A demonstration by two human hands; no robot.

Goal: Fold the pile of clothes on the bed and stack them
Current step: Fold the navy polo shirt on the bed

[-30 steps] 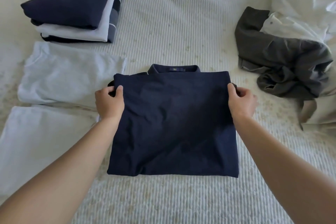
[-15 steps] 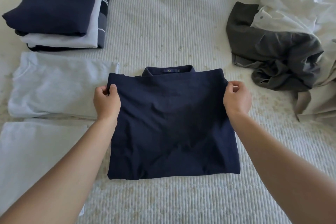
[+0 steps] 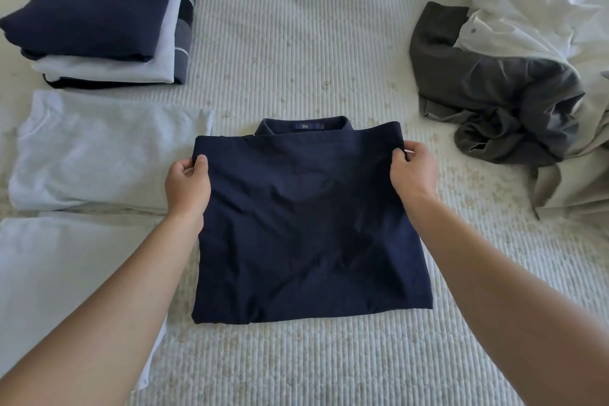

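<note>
Left hand [image 3: 187, 183] at 9 o'clock, right hand [image 3: 413, 171] at 3 o'clock, arms extended, pinching the folded navy shirt's [image 3: 306, 227] upper corners.

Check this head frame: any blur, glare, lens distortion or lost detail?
Head view: sharp, soft daylight, no glare; navy shirt reads dark though creases show; white clothes at far right near blown out; forearms bow outward at the edges, wide-angle distortion.

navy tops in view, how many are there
2: one navy shirt lies folded at the centre, gripped by both hands; one navy top crowns the far-left stack. Others may be hidden in the piles.
</note>
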